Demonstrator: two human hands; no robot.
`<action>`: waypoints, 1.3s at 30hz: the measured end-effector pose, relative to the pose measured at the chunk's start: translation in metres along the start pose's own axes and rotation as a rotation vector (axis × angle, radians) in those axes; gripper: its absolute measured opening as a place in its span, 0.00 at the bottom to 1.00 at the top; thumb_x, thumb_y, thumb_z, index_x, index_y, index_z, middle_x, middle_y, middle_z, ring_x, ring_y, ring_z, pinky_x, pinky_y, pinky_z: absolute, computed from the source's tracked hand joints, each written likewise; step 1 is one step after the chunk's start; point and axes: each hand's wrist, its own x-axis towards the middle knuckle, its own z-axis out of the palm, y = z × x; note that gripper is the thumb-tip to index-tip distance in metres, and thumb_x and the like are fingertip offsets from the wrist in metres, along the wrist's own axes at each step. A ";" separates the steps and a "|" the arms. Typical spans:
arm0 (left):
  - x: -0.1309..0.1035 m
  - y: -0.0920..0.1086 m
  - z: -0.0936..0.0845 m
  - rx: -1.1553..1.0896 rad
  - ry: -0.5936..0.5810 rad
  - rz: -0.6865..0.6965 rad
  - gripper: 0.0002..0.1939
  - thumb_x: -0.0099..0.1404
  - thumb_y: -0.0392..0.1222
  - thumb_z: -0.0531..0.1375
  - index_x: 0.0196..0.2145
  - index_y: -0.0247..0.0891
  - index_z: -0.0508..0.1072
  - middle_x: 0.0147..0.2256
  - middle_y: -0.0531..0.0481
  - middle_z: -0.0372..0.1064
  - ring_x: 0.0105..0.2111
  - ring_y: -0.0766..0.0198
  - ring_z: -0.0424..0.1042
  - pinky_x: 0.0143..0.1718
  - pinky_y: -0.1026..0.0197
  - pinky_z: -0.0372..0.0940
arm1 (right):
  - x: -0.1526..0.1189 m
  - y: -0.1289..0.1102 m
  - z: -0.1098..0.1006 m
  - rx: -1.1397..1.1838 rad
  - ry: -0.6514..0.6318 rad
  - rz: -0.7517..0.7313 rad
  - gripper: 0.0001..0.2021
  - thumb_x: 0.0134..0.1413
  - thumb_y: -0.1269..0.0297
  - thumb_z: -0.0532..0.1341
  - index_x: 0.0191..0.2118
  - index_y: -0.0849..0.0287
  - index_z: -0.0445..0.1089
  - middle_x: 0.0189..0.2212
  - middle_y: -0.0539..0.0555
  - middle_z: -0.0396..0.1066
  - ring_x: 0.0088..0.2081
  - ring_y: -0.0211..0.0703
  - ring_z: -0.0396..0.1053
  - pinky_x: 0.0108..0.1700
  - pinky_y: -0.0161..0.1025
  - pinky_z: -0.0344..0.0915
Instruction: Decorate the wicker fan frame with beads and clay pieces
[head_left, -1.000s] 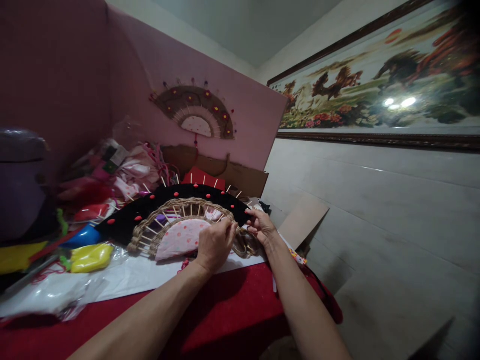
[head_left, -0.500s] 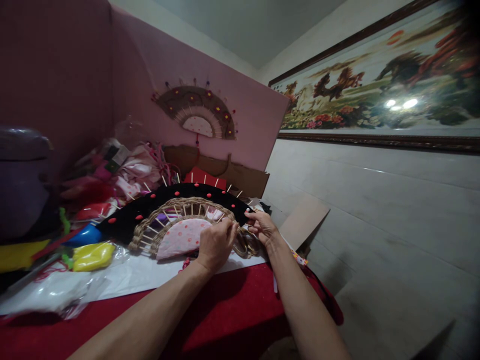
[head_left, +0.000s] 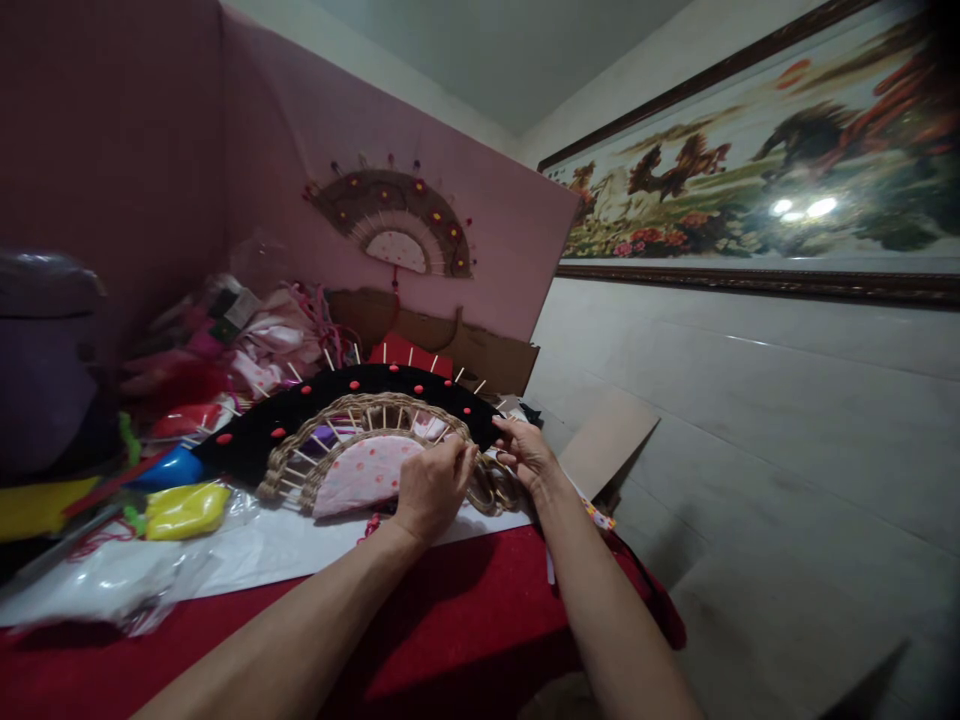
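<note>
A half-round craft fan (head_left: 241, 436) stands tilted on the table, with a black band carrying red dots, braided cord arcs, pale sticks and a pink spotted centre piece. My left hand (head_left: 435, 485) is closed around the fan's lower right part, beside the pink centre. At the right end of the black band, my right hand (head_left: 525, 455) pinches the edge between thumb and fingers. What lies under that thumb is hidden. Just below the right hand, brown cord loops (head_left: 491, 490) hang by the fan.
Yellow clay in a bag (head_left: 186, 512), a blue packet (head_left: 171, 468) and a clear bag of white material (head_left: 112, 585) lie at left. A finished fan (head_left: 420, 215) hangs on the pink board (head_left: 502, 220) behind. Red cloth (head_left: 465, 620) covers the table; a cardboard piece (head_left: 611, 440) leans at right.
My right thumb has shifted slightly over the black band's end, covering a small pale dot that showed there before. The left hand and the fan stay almost still.
</note>
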 end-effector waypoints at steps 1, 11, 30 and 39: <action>0.000 0.000 0.000 -0.001 0.000 0.000 0.14 0.66 0.46 0.50 0.28 0.38 0.69 0.25 0.50 0.73 0.25 0.64 0.70 0.26 0.63 0.50 | 0.000 0.000 0.000 0.007 0.004 0.005 0.11 0.40 0.70 0.66 0.24 0.62 0.61 0.17 0.47 0.62 0.15 0.27 0.56 0.09 0.21 0.43; 0.001 0.000 0.000 0.008 0.004 -0.002 0.15 0.66 0.46 0.50 0.27 0.38 0.69 0.24 0.50 0.72 0.25 0.64 0.70 0.26 0.63 0.50 | -0.003 -0.004 0.002 0.082 -0.014 0.064 0.08 0.44 0.66 0.64 0.27 0.61 0.63 0.19 0.48 0.66 0.15 0.29 0.58 0.10 0.23 0.42; 0.039 0.009 -0.001 0.370 -0.185 0.419 0.16 0.64 0.32 0.49 0.49 0.36 0.65 0.31 0.45 0.70 0.29 0.56 0.72 0.25 0.61 0.61 | 0.003 0.000 0.004 0.016 0.033 0.048 0.08 0.41 0.66 0.64 0.25 0.60 0.63 0.15 0.45 0.63 0.14 0.31 0.58 0.11 0.25 0.43; 0.035 -0.002 0.004 0.486 -0.223 0.426 0.24 0.64 0.32 0.49 0.58 0.38 0.58 0.35 0.42 0.68 0.31 0.55 0.73 0.27 0.58 0.64 | 0.004 0.003 0.005 0.011 0.012 0.058 0.10 0.39 0.63 0.65 0.25 0.62 0.64 0.15 0.45 0.62 0.15 0.30 0.58 0.12 0.25 0.46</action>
